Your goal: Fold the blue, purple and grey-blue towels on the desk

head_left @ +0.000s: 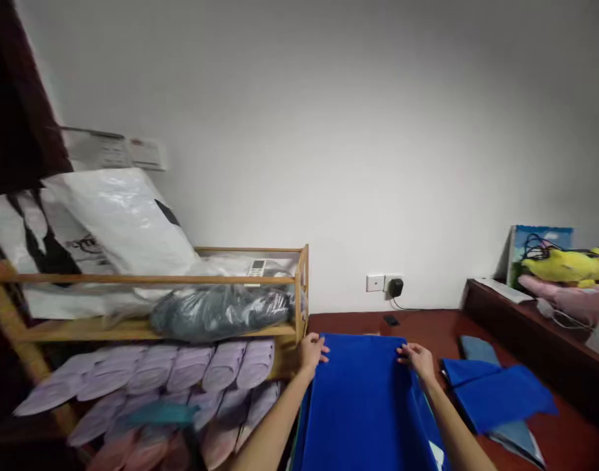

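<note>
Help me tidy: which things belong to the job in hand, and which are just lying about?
In the job:
blue fabric, held by left hand and right hand; probably folded blue cloth

Lying about, apparently:
slippers, remote control, white bag, yellow toy

Both forearms reaching forward, parallel-ish; left fingers [324,350] and right fingers [403,353] pinching.

Wall [339,150]: plain, pale grey, brighter mid-height, dim at the top | left of me: wooden rack [240,331], its shelves loaded | ahead: white wall socket [375,282], black plug [395,286] beside it | reddish-brown surface [348,322] below | right: dark raised ledge [505,314] | upper left: dark frame [37,98]
</note>
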A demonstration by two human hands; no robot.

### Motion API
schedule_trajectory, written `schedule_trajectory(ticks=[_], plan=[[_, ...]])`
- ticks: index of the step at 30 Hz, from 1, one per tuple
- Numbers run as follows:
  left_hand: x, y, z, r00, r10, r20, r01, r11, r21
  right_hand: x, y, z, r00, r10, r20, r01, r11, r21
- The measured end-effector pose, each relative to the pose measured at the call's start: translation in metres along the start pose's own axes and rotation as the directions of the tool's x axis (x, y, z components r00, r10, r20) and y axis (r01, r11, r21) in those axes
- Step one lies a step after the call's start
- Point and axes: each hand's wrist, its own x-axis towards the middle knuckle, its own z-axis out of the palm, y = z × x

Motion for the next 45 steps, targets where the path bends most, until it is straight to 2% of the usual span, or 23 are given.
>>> schedule_trajectory(ticks=[7,11,17,20,22,25,28,31,36,41,43,45], plan=[[0.012,-0.005,0.006,1.0,0.006,0.006,-0.006,1.0,0.004,0.009,0.009,0.008,0.999,-0.034,-0.01,0.033,0.996,-0.084],[0.019,-0.009,0.01,0.999,0.03,0.01,-0.031,0.999,0.042,0.014,0.02,0.01,0.997,-0.072,0.027,0.075,0.984,-0.162],[0.022,-0.025,0.015,0.994,0.11,0.007,-0.108,0.957,0.271,0.014,0.039,0.019,0.986,-0.097,0.135,0.142,0.914,-0.379],[0.01,-0.039,0.032,0.972,0.232,0.036,-0.223,0.862,0.455,0.001,0.046,0.043,0.983,-0.116,0.144,0.178,0.812,-0.556],[-0.001,-0.048,0.048,0.936,0.332,0.119,-0.34,0.757,0.558,-0.011,0.048,0.068,0.968,-0.174,0.181,0.25,0.721,-0.646],[-0.011,-0.06,0.068,0.863,0.417,0.285,-0.495,0.581,0.646,-0.027,0.05,0.107,0.907,-0.233,0.351,0.42,0.557,-0.716],[-0.006,-0.067,0.069,0.832,0.422,0.361,-0.54,0.465,0.701,-0.033,0.053,0.126,0.851,-0.189,0.49,0.519,0.443,-0.731],[0.006,-0.071,0.052,0.826,0.431,0.362,-0.535,0.402,0.743,-0.025,0.057,0.116,0.861,-0.149,0.486,0.504,0.379,-0.776],[0.023,-0.071,0.028,0.849,0.451,0.276,-0.434,0.297,0.851,0.002,0.064,0.076,0.944,-0.102,0.313,0.329,0.314,-0.891],[0.025,-0.071,0.028,0.87,0.448,0.208,-0.366,0.302,0.88,0.018,0.069,0.053,0.98,-0.059,0.188,0.197,0.283,-0.939],[0.024,-0.07,0.03,0.885,0.439,0.153,-0.312,0.317,0.895,0.019,0.067,0.053,0.987,-0.059,0.152,0.162,0.268,-0.95],[0.023,-0.07,0.031,0.894,0.432,0.122,-0.281,0.326,0.903,0.016,0.062,0.063,0.989,-0.088,0.116,0.134,0.244,-0.96]])
